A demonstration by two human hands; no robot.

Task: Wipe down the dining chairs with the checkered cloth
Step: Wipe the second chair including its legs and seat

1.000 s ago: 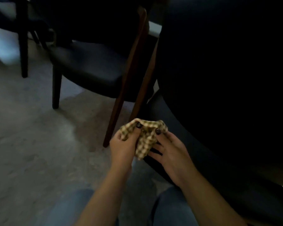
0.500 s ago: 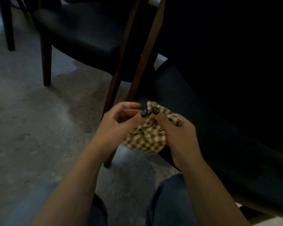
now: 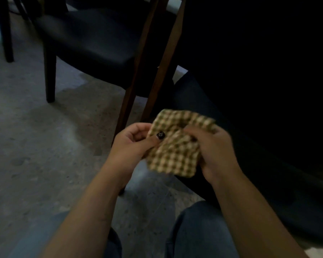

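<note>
no readable text, labels or signs

the checkered cloth (image 3: pixel 175 151) is tan and cream with dark checks, bunched and partly folded, held up in the air in front of the near chair's seat edge. its top edge curls over and its lower part hangs in a flat, rounded flap. the near dining chair (image 3: pixel 268 146) is dark and mostly in shadow, with slanted brown wooden legs. a second dining chair (image 3: pixel 90 40) with a dark padded seat stands beyond it on the floor.
</note>
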